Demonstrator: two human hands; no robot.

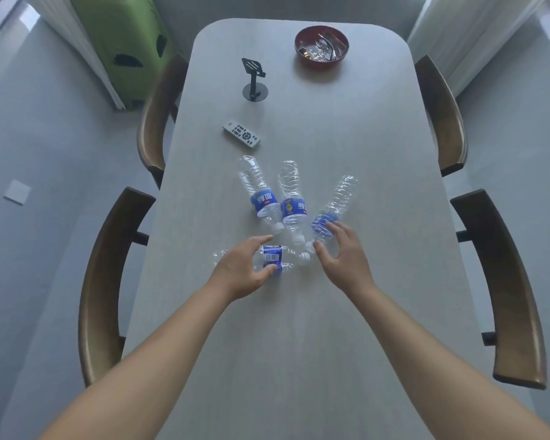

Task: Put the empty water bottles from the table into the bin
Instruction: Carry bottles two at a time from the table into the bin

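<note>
Several clear empty water bottles with blue labels lie on their sides on the grey table (299, 328). My left hand (240, 269) curls around the nearest bottle (275, 258), thumb and fingers touching its label. My right hand (340, 252) is spread over the rightmost bottle (335, 201), fingertips on its label, not closed round it. Two more bottles, the left one (257, 192) and the middle one (291, 196), lie just beyond with their caps toward me. A green bin (124, 42) stands on the floor at the far left, past the table's corner.
A grey remote (241, 133), a black phone stand (254, 78) and a red bowl (321, 46) holding glasses sit farther up the table. Wooden chairs flank it: two on the left (108, 274), (154, 115), two on the right (508, 290), (445, 115).
</note>
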